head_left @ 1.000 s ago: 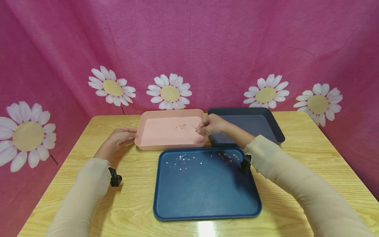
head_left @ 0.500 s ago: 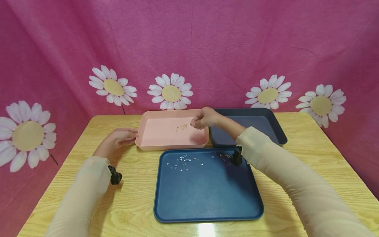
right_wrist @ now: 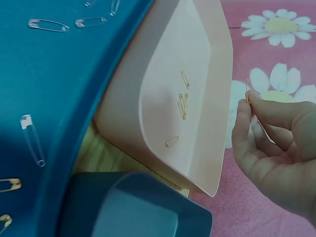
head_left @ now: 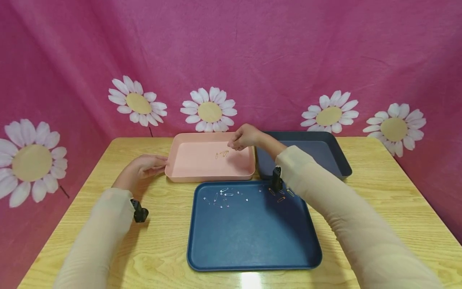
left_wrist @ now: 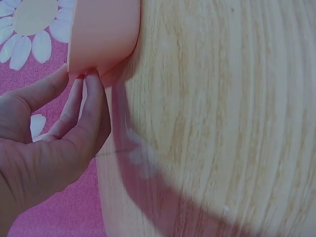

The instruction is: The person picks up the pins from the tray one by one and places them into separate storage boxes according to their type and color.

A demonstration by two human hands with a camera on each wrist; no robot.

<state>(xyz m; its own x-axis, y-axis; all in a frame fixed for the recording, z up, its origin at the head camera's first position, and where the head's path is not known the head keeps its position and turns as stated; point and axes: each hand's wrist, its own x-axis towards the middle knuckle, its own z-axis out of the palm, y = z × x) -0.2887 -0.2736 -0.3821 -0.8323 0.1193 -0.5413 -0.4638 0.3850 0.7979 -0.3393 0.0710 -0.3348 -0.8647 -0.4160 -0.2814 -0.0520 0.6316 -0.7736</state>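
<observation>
In the right wrist view my right hand (right_wrist: 276, 133) pinches a thin gold safety pin (right_wrist: 248, 91) between thumb and fingertips. The head view has this hand (head_left: 245, 137) above the right part of the pink tray (head_left: 202, 176); the pin is too small to make out there. Several gold safety pins (right_wrist: 182, 106) lie on the pink tray's floor. My left hand (left_wrist: 64, 133) touches the outer left end of the pink tray (left_wrist: 103, 34) with its thumb and fingertips, the fingers fairly straight.
A blue tray (head_left: 252, 241) lies in front on the wooden table (head_left: 162, 245). It bears several silver safety pins (head_left: 228, 194) and several gold ones (head_left: 280, 199). To the right of the pink tray stands a dark tray (head_left: 306, 150). A pink daisy-print cloth (head_left: 252, 60) hangs behind.
My right hand has moved left and farther back over the pink tray. A pin seen near its fingertips one second ago is no longer distinct in the head view. The left hand stays at the tray.
</observation>
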